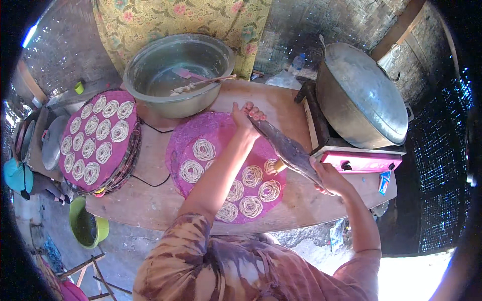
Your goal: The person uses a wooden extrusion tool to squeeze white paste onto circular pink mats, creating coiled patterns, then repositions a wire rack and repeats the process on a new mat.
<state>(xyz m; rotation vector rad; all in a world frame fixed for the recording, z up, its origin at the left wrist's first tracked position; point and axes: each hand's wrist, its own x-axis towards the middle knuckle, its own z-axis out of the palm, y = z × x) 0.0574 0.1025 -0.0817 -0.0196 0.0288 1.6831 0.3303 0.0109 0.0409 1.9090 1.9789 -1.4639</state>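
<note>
Both my hands are closed on a long dark wooden noodle press (291,153), held slantwise over the table. My left hand (247,116) grips its far left end, and my right hand (329,177) wraps the near right end. A short pale cylinder (280,165) juts from under its middle, directly over a small noodle nest (271,167). Several more pale coiled nests, one of them a round nest (252,176), lie on a round pink mat (261,150) below. My left forearm hides some of them.
At left, a second round pink mat (109,132) on a stack bears several nests. A big basin (135,75) with a pink spatula (184,73) stands at the back. To the right, a large lidded pot (359,90) sits on a pink-fronted stove (361,162). A green bucket (103,232) stands below the table.
</note>
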